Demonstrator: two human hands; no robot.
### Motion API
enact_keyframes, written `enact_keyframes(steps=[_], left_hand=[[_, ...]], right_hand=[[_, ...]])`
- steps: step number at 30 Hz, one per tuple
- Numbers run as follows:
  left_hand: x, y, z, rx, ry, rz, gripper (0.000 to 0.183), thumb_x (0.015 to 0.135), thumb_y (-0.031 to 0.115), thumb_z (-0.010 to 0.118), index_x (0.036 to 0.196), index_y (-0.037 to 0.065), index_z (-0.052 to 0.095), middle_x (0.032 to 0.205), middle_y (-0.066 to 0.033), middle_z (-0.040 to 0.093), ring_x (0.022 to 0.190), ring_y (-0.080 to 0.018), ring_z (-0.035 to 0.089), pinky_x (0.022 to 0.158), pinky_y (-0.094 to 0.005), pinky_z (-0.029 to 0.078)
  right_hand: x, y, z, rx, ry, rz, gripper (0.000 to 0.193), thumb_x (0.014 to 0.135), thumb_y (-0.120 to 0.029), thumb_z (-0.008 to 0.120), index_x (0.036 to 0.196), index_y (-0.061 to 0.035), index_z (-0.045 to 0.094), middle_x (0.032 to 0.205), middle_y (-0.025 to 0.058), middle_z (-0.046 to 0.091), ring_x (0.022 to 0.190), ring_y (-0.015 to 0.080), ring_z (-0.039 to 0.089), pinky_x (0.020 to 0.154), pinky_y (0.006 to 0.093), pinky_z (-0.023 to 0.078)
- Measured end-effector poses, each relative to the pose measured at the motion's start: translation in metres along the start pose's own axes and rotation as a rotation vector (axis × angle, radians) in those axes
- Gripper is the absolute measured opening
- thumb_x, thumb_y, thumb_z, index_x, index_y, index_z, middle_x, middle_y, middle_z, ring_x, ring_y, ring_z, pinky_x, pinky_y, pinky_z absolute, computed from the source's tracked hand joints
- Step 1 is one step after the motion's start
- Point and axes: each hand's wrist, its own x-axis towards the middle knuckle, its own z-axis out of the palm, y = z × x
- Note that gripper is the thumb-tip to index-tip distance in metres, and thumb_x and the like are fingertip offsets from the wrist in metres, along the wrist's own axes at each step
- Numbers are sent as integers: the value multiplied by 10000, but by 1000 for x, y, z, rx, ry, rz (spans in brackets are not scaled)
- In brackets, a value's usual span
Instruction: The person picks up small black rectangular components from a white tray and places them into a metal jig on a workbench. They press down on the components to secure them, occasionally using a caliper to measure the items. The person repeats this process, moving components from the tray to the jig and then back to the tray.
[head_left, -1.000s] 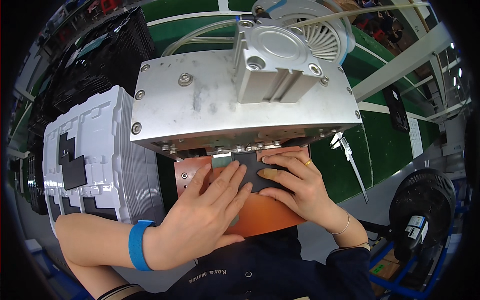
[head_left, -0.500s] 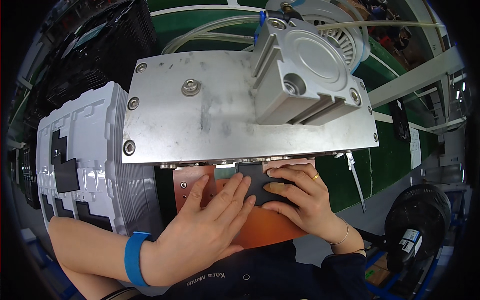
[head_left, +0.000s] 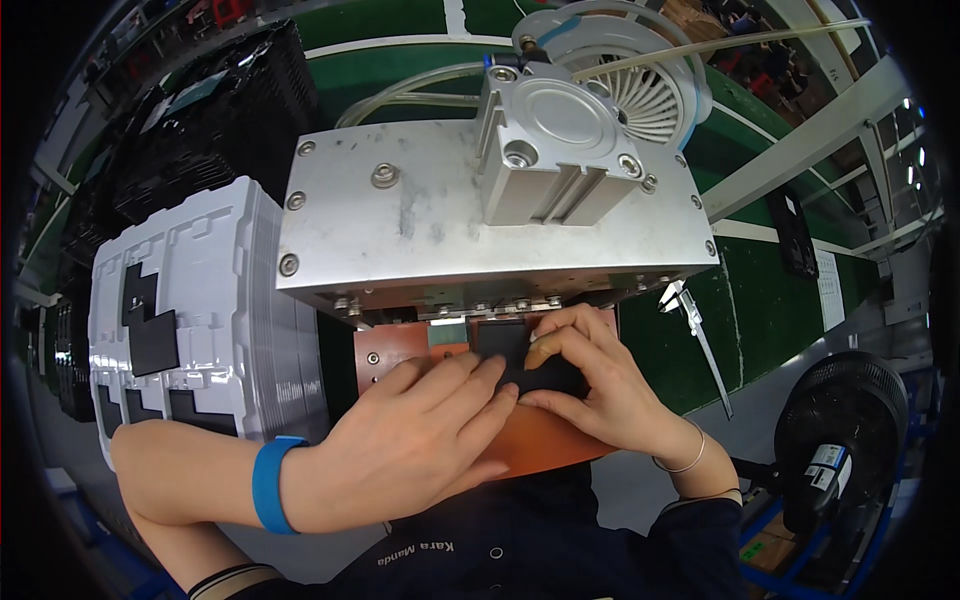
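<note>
One matte dark-grey plate point(head_left: 502, 342) lies on a smooth orange fixture point(head_left: 558, 445) at the front of a single silvery metal press point(head_left: 400, 235). The left hand point(head_left: 420, 440) is open, stretched to the plate's left side; the right hand point(head_left: 610, 385) curls over its right, pinching or not, I can't tell. One slim metal caliper point(head_left: 706, 345) rests on the green worktop point(head_left: 688, 382).

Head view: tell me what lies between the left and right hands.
In the head view, a dark grey flat piece lies between the left hand and right hand, with an orange surface nearer the wearer.
</note>
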Motion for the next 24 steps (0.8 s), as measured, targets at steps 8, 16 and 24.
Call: enact_keyframes(steps=[8,16,24], left_hand=[[-3,-14,-14,-793,-30,-456,316,927,238,698,1056,-39,618,706,-71,669,601,-104,631,572,-253,488],[-71,-5,-35,-1313,162,-729,215,973,130,635,1150,9,639,1022,-7,699,920,-39,632,773,-202,541],[-99,-9,-52,-1276,207,-762,272,968,217,647,1156,21,634,947,4,697,844,-39,636,680,-207,562]], right_hand=[[-17,-6,-4,799,14,401,302,758,82,790,905,-34,553,955,14,597,959,91,613,852,268,521],[35,-62,25,1088,-141,285,340,799,82,752,1038,-19,533,1050,72,621,978,137,644,884,276,533],[39,-73,31,905,-156,420,236,936,-151,686,1113,-46,570,1054,53,665,900,90,635,790,227,514]])
